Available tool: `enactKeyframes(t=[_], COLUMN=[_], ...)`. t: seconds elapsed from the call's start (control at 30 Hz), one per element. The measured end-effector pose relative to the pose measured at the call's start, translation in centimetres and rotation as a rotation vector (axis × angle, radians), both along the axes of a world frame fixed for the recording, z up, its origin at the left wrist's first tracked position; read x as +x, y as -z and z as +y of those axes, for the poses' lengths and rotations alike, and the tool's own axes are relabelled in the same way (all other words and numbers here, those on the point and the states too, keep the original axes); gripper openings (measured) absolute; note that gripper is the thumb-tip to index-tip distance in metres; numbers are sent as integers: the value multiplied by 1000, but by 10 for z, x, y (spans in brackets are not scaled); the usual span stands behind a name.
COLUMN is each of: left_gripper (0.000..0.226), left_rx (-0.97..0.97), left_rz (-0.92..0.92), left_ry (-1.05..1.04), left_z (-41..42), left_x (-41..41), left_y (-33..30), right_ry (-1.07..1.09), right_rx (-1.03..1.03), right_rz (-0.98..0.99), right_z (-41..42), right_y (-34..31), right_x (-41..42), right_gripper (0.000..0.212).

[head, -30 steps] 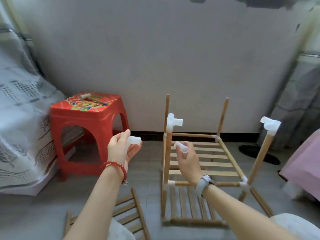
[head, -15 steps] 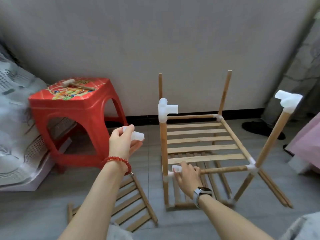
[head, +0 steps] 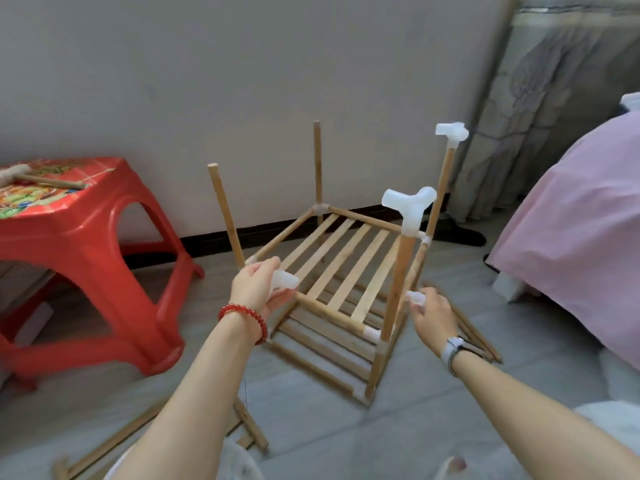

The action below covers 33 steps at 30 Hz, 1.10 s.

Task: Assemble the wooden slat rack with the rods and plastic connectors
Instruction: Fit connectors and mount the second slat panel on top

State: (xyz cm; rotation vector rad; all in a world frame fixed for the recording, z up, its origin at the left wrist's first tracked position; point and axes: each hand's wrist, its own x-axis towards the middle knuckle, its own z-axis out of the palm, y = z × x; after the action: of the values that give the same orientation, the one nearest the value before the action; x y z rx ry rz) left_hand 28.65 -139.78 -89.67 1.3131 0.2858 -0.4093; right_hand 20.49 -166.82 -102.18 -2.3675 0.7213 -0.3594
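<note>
At 7 o'clock, nearest the viewer, a loose slat panel lies flat on the grey floor, partly hidden under the left forearm. Open floor runs between it and the rack, which stands at the centre. The left hand, with a red bead bracelet on its wrist, curls its fingers round a white plastic connector just above the rack's near-left corner. At 4 o'clock the right hand, with a watch on its wrist, pinches a second connector beside the near post, which carries a three-way fitting on top. Another capped post rises at 1 o'clock; two bare rods stand behind. A red stool sits at 9 o'clock, well apart from the rack, with a mallet on top. A pink bedcover crowds the 3 o'clock edge. The wall closes the far side.
</note>
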Motion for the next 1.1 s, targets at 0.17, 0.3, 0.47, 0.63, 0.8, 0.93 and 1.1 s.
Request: enactKeyframes(t=[0.17, 0.3, 0.47, 0.63, 0.8, 0.93, 1.1], left_gripper=[53, 44, 17, 22, 22, 30, 41], left_rx=[-212, -175, -98, -152, -290, -457, -563], left_rz=[157, 158, 73, 67, 102, 200, 215], left_ry=[-40, -47, -81, -159, -208, -225, -175], left_z=[-21, -24, 4, 42, 65, 69, 58], left_x=[2, -3, -2, 5, 17, 17, 13], left_y=[-5, -8, -12, -12, -13, -12, -16], right_ry=[151, -250, -516, -446, -363, -431, -507], right_rx=[-85, -322, -319, -260, -264, -211, -115], right_rz=[-311, -484, -212, 98, 116, 115, 170], right_z=[30, 70, 120, 141, 149, 134, 89], right_y=[-19, -25, -25, -2, 17, 15, 13], right_x=[-40, -37, 29, 91, 101, 81, 51], right_gripper=[39, 31, 28, 26, 26, 30, 31])
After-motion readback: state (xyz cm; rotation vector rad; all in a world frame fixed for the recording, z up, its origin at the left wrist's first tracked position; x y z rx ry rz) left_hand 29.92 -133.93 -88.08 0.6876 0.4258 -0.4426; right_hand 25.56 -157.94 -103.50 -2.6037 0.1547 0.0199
